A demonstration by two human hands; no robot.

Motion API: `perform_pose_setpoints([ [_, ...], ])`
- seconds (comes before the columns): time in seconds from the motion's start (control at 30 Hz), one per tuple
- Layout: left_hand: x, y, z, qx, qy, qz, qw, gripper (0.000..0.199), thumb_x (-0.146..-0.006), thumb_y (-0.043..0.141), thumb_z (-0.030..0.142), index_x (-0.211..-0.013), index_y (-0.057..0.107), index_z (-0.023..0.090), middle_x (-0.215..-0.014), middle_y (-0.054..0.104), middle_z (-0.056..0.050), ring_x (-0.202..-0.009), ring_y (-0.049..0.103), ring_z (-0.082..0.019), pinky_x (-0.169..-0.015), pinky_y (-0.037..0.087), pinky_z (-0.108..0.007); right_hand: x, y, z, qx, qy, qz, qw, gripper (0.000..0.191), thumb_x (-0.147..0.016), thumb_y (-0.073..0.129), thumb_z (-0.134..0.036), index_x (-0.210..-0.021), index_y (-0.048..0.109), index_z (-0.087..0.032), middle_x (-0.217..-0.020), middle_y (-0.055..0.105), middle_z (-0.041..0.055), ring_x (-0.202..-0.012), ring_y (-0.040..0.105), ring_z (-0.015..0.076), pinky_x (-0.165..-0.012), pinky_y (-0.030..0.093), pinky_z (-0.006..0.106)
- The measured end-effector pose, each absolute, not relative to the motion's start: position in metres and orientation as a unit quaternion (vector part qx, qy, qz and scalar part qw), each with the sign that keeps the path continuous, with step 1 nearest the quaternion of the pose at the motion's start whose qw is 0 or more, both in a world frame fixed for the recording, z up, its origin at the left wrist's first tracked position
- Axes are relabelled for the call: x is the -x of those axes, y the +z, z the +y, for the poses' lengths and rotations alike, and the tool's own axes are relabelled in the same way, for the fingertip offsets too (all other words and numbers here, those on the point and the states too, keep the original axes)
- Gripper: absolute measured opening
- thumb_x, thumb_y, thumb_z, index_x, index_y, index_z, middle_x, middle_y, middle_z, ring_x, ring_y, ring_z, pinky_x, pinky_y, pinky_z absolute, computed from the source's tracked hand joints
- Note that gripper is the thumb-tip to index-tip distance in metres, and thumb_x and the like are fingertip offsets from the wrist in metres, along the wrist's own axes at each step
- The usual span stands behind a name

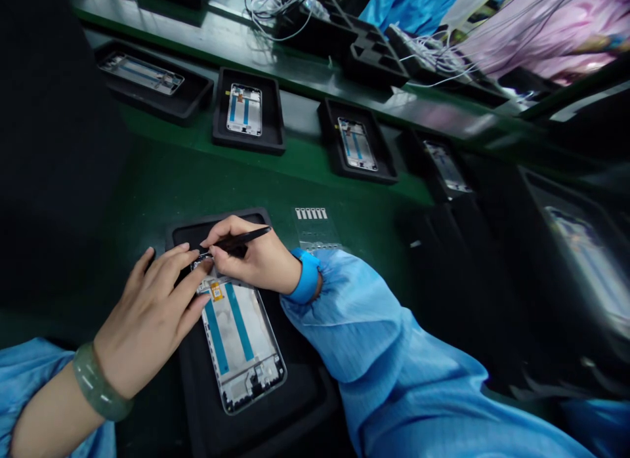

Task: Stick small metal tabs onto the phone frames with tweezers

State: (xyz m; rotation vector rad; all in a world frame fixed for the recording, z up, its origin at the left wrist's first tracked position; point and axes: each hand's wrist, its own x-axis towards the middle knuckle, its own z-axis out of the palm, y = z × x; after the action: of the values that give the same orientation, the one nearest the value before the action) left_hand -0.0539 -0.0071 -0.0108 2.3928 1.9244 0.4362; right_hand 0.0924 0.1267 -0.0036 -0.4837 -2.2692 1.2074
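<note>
A phone frame with two blue strips and a small orange flex cable lies in a black tray in front of me. My right hand grips slim black tweezers like a pen, their tip at the frame's upper end. My left hand has its fingers stretched out, the fingertips resting on the upper left of the frame beside the tip. The fingers partly hide the frame's top end.
Beyond my hands, black trays with phone frames line the green bench. A clear sheet with white labels lies right of my tray. Stacked black trays stand at right. White cables and people in smocks are behind.
</note>
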Motion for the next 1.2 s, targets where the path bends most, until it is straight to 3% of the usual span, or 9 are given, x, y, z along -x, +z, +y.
perform_pose_setpoints([
  [0.33,0.054,-0.01,-0.007,-0.77,0.13,0.624,0.022,0.034,-0.088,0.042,0.032,-0.118,0.05,0.018,-0.123,0.051,-0.011,-0.12,0.043,-0.026,-0.102,0.031,-0.052,-0.081,0.007,0.129,0.172,0.391,-0.878,0.215,0.01,-0.081,0.05,-0.019,-0.09,0.054,-0.016,-0.081,0.062,0.0013,-0.07,0.06,0.0104,-0.066,0.048,0.022],
  [0.57,0.053,-0.009,-0.007,-0.769,0.127,0.626,0.023,0.038,-0.088,0.041,0.031,-0.125,0.046,0.02,-0.123,0.052,-0.01,-0.123,0.041,-0.026,-0.102,0.031,-0.052,-0.097,0.0,0.132,0.236,0.435,-0.812,0.308,0.013,-0.08,0.06,-0.027,-0.083,0.055,-0.014,-0.075,0.059,-0.0004,-0.06,0.057,0.0067,-0.056,0.047,0.017],
  [1.2,0.054,-0.01,-0.007,-0.772,0.128,0.623,0.018,0.04,-0.089,0.041,0.032,-0.127,0.043,0.021,-0.123,0.051,-0.009,-0.123,0.04,-0.026,-0.103,0.031,-0.052,-0.097,-0.002,0.129,0.186,0.363,-0.87,0.277,0.015,-0.085,0.056,-0.028,-0.089,0.058,-0.014,-0.083,0.064,0.0017,-0.069,0.06,0.0089,-0.063,0.046,0.019],
])
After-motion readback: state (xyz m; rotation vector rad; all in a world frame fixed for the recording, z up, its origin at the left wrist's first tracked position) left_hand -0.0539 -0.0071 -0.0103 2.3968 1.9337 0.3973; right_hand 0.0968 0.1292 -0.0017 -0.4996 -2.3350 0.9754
